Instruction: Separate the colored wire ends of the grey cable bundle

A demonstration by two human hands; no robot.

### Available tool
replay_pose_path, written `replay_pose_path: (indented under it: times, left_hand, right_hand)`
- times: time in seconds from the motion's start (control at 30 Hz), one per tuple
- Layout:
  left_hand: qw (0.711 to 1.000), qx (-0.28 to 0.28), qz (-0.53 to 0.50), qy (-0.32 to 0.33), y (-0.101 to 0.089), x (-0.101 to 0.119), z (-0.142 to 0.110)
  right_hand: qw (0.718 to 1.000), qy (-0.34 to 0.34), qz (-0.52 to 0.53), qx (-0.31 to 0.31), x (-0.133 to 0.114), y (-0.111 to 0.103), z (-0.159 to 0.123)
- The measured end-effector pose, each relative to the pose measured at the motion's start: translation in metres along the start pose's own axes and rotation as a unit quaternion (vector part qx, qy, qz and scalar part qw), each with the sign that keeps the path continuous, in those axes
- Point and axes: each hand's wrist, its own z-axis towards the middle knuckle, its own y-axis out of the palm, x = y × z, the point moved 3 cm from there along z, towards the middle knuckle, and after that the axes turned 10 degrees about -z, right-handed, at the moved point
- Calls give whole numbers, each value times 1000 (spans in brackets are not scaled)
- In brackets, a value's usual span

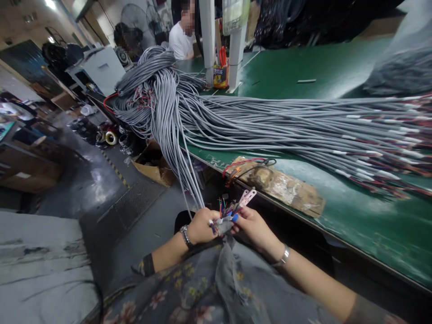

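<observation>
My left hand [201, 225] is closed around the ends of several grey cables [198, 198], which hang down to it from the bench. Thin coloured wires [223, 208] and white sleeves stick out of the fist. My right hand [254, 226] meets it in front of my body, fingers pinched on the wire ends. Something blue [234, 218] shows at its fingertips; I cannot tell what. Two pale pink flat strips with slots [248, 197] rise beside the right fingers. How they are held is hidden.
A large grey cable bundle [270, 121] lies along the green bench [378, 234]. By the near edge is a taped cardboard-coloured board [286, 186] with red and black leads. A white post [207, 40] and a yellow pouch [220, 76] stand behind. A person [180, 40] sits beyond.
</observation>
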Motion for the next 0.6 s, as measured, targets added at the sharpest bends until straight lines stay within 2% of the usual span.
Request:
replay_pose_path:
  times: [0.13,0.33,0.5,0.6]
  left_hand:
    - [998,29,-61,-15,-1,4,-1]
    - [997,34,-61,-40,-1,22,-1]
    - [996,35,-59,-53,1,21,-1]
    - [996,47,-64,-50,3,20,0]
  right_hand:
    - [998,9,62,-2,1,-3,-6]
    - [1000,-8,16,6,-6,-3,-6]
    - [1000,-20,-22,2,-7,-1,-5]
    - [1000,-12,1,-1,-7,1,-6]
